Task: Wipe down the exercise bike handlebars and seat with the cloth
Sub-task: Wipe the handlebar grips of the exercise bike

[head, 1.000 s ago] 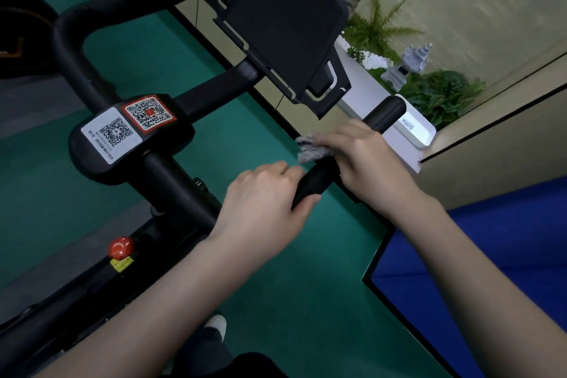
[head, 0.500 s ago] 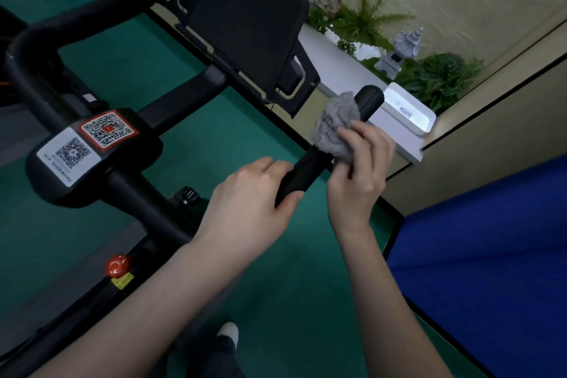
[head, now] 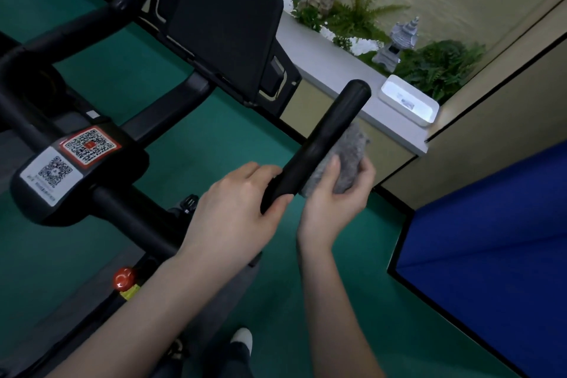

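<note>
The black right handlebar grip (head: 325, 138) of the exercise bike juts up and to the right. My left hand (head: 236, 209) grips its lower part. My right hand (head: 334, 196) holds a fluffy grey cloth (head: 348, 159) against the underside and right flank of the grip. The bar's round end stands bare above the cloth. The far handlebar (head: 76, 27) curves across the upper left. The seat is out of view.
A black console screen (head: 227, 21) rises behind the bars. The stem carries QR code stickers (head: 70, 156) and a red knob (head: 122, 278) below. A white ledge (head: 343, 70) with plants, a stone lantern and a white box runs along the wall. A blue mat (head: 491, 239) lies right.
My right hand has taken the cloth from the top of the grip, round its end, to the underside. The view shifted a little; my left hand kept its hold.
</note>
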A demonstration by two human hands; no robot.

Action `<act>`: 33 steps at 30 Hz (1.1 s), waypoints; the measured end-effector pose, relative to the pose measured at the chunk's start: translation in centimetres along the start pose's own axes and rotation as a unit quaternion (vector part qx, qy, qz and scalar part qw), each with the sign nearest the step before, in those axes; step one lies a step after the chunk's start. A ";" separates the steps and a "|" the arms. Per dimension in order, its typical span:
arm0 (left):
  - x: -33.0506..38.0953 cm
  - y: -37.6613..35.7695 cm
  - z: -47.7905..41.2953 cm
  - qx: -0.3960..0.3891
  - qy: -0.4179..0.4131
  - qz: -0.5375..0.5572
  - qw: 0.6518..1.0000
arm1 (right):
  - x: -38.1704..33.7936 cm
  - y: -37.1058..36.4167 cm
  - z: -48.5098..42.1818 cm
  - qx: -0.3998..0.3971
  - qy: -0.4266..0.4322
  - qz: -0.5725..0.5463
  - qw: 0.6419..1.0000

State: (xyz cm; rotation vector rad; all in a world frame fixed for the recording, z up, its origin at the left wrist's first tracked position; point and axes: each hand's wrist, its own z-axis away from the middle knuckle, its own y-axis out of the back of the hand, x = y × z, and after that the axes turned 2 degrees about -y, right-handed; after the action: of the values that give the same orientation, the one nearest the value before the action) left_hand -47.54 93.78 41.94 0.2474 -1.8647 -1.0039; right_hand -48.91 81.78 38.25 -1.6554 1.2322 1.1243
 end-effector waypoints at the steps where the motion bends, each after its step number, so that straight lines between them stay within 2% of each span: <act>1: 0.0 0.0 0.0 0.001 -0.002 0.002 1.000 | 0.3 0.3 0.9 -0.003 -0.027 -0.007 1.000; 5: 0.0 0.0 0.0 0.005 -0.006 0.000 1.000 | 0.8 1.2 2.3 -0.044 -0.151 -0.087 0.984; 9: 0.1 0.0 0.0 0.002 -0.002 0.001 1.000 | 0.3 0.2 -0.9 -0.081 -0.258 -0.185 0.945; 12: 0.1 0.1 -0.1 -0.002 0.002 0.001 1.000 | 0.2 0.2 -0.6 -0.097 -0.298 -0.186 0.931; 15: 0.1 0.2 -0.1 -0.005 0.003 0.002 1.000 | 0.2 1.0 0.9 -0.124 -0.361 -0.202 0.902; 26: 0.7 -0.2 -1.3 -0.021 0.003 0.013 1.000 | 0.4 1.8 0.2 -0.230 -0.432 -0.256 0.834; 28: 0.8 -0.4 -1.7 -0.021 0.002 0.015 1.000 | 0.5 1.7 -0.4 -0.230 -0.415 -0.253 0.843; 33: 1.1 -1.0 -2.9 -0.017 0.001 0.027 0.999 | 0.6 1.3 -1.6 -0.207 -0.316 -0.211 0.902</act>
State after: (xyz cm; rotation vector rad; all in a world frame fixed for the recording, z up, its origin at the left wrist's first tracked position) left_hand -45.99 91.00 42.54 0.1760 -1.8419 -0.9970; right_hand -49.74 79.88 38.10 -1.5472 0.2115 1.5331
